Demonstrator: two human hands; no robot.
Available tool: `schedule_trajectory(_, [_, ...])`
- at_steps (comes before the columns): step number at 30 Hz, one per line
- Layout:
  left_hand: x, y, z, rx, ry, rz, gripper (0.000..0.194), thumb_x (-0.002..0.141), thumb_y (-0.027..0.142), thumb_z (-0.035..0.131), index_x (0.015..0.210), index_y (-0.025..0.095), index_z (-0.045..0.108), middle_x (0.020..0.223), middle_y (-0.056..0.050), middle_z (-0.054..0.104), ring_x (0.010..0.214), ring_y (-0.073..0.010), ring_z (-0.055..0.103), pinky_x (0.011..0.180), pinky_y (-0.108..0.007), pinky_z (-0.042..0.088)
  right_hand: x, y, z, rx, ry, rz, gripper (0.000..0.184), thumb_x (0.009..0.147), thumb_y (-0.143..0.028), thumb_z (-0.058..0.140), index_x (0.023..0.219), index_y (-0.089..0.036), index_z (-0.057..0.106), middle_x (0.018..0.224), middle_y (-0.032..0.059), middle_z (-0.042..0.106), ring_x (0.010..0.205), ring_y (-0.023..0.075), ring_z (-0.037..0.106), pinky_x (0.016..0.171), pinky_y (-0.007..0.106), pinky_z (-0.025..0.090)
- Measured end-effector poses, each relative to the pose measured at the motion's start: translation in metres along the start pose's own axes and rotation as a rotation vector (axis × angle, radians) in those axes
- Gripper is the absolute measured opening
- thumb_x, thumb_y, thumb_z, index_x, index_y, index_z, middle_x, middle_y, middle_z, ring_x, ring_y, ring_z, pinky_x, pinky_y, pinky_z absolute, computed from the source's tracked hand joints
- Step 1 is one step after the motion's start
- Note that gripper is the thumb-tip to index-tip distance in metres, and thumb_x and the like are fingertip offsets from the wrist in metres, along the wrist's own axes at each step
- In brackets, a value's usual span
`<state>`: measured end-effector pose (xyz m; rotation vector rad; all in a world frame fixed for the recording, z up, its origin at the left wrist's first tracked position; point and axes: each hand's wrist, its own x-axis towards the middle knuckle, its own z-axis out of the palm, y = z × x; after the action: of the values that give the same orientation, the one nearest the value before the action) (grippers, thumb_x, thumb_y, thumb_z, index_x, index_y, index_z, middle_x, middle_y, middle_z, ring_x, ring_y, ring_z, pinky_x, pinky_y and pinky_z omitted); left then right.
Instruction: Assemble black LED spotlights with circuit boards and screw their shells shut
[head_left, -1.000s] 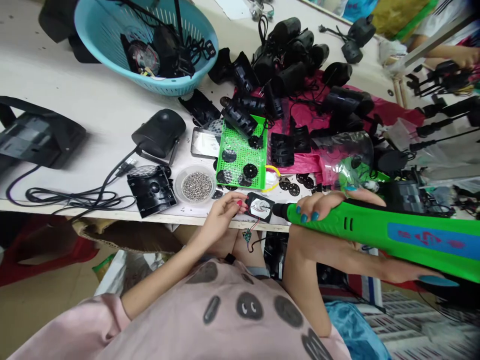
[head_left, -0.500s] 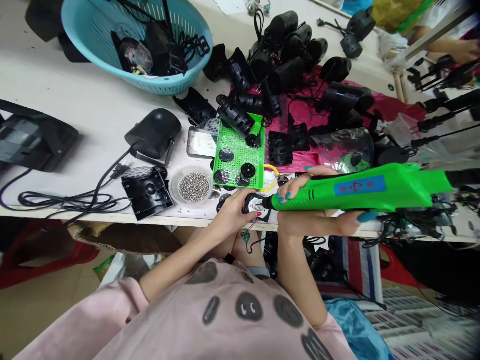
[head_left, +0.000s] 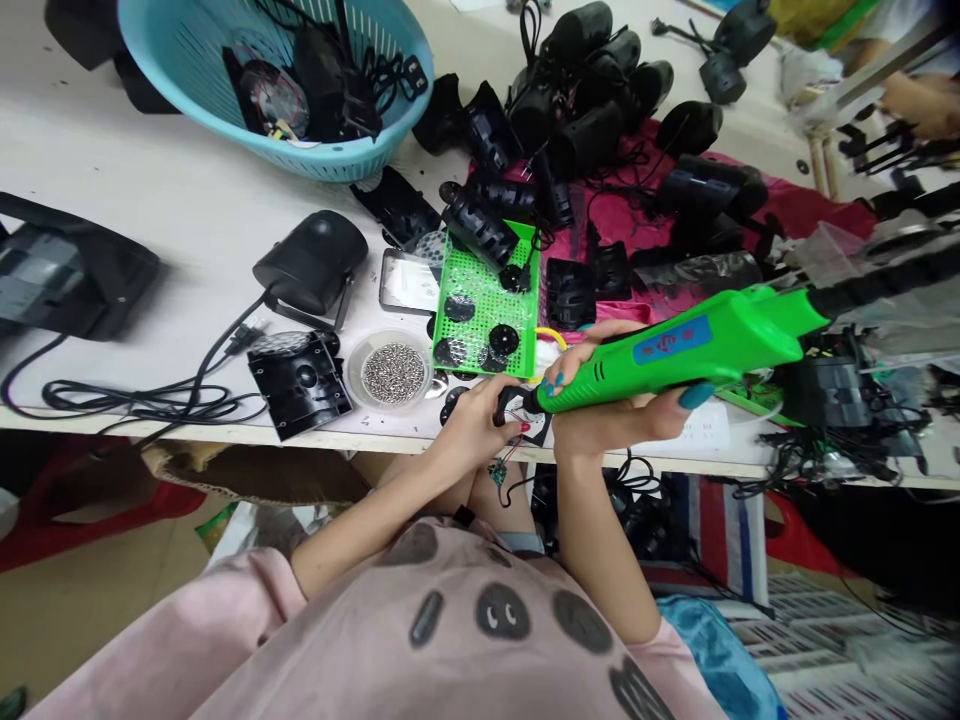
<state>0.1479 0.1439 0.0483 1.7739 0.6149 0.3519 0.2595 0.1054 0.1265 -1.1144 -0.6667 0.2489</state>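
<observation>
My right hand is wrapped round a green electric screwdriver with a blue label. Its dark tip points left into a black plastic housing at the table's front edge. My left hand grips that housing from the left side, fingers closed on its rim. Thin wires run down from the housing to a small green circuit board, which hangs over the edge. Just left of my left hand stands a round clear tub of small screws. Behind both hands lies a green perforated tray with black discs and a black cylinder part.
A blue basket holding black parts and cables stands at the back left. Black lamp bodies and a half shell lie left. Many black housings cover a pink cloth behind. Another person's hand shows far right.
The screwdriver's rear end has swung down and left, so the tool sits at a different tilt. The whole view has shifted slightly. My left hand keeps its hold.
</observation>
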Motion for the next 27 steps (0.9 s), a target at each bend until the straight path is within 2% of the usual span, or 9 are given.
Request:
schedule_trajectory(7, [0.000, -0.002, 0.000, -0.020, 0.004, 0.012, 0.046, 0.072, 0.006, 0.074, 0.114, 0.019, 0.062, 0.080, 0.003, 0.057, 0.072, -0.0153, 0.052, 0.068, -0.026, 0.039, 0.002, 0.003, 0.005, 0.001, -0.052, 0.080, 0.052, 0.079, -0.074, 0.042, 0.083, -0.025, 0.059, 0.047, -0.0035, 0.051, 0.031, 0.0148, 0.041, 0.033, 0.029, 0.028])
schedule_trajectory(11, [0.000, -0.004, 0.001, -0.003, 0.007, 0.033, 0.042, 0.073, 0.007, 0.073, 0.111, 0.019, 0.062, 0.083, 0.002, 0.060, 0.074, -0.0155, 0.053, 0.070, -0.026, 0.040, -0.002, 0.005, 0.010, 0.019, -0.085, 0.075, 0.052, 0.075, -0.077, 0.049, 0.080, -0.025, 0.057, 0.046, -0.0048, 0.047, 0.030, 0.0139, 0.039, 0.032, 0.029, 0.027])
schedule_trajectory(16, [0.002, -0.002, -0.001, 0.031, -0.035, 0.004, 0.045, 0.073, 0.011, 0.076, 0.114, 0.018, 0.061, 0.083, 0.002, 0.061, 0.074, -0.0170, 0.056, 0.071, -0.028, 0.043, -0.003, 0.005, 0.010, 0.020, -0.022, 0.021, 0.053, 0.083, -0.073, 0.037, 0.087, -0.025, 0.060, 0.045, -0.0042, 0.048, 0.030, 0.0143, 0.037, 0.031, 0.027, 0.026])
schedule_trajectory(20, [-0.006, 0.001, -0.013, 0.050, -0.058, 0.042, 0.053, 0.078, 0.017, 0.074, 0.128, 0.019, 0.055, 0.090, -0.001, 0.062, 0.082, -0.0196, 0.060, 0.078, -0.033, 0.049, 0.000, -0.017, 0.006, 0.019, 0.062, -0.046, 0.060, 0.084, -0.074, 0.035, 0.096, -0.023, 0.065, 0.048, -0.0037, 0.046, 0.033, 0.0142, 0.038, 0.034, 0.028, 0.029])
schedule_trajectory(23, [-0.018, 0.002, -0.026, -0.099, -0.072, 0.086, 0.045, 0.094, 0.021, 0.056, 0.137, 0.021, 0.046, 0.109, -0.008, 0.067, 0.102, -0.0209, 0.064, 0.094, -0.038, 0.051, -0.004, -0.044, 0.004, 0.049, 0.065, -0.059, 0.069, 0.082, -0.081, 0.031, 0.097, -0.022, 0.065, 0.052, -0.0040, 0.045, 0.036, 0.0139, 0.039, 0.037, 0.028, 0.032])
schedule_trajectory(25, [-0.026, 0.003, -0.031, -0.239, -0.101, 0.086, 0.036, 0.101, 0.021, 0.041, 0.136, 0.022, 0.048, 0.116, -0.009, 0.068, 0.111, -0.0197, 0.066, 0.102, -0.039, 0.050, -0.010, -0.059, 0.004, 0.072, 0.066, -0.032, 0.075, 0.080, -0.085, 0.028, 0.097, -0.022, 0.065, 0.051, -0.0048, 0.044, 0.037, 0.0137, 0.038, 0.039, 0.029, 0.032])
schedule_trajectory(27, [-0.033, 0.006, -0.033, -0.318, -0.111, 0.069, 0.031, 0.103, 0.025, 0.038, 0.129, 0.021, 0.055, 0.117, -0.010, 0.070, 0.113, -0.0197, 0.067, 0.103, -0.039, 0.052, -0.015, -0.068, 0.005, 0.089, 0.067, 0.003, 0.075, 0.078, -0.087, 0.030, 0.096, -0.023, 0.064, 0.051, -0.0057, 0.043, 0.037, 0.0133, 0.037, 0.039, 0.030, 0.033])
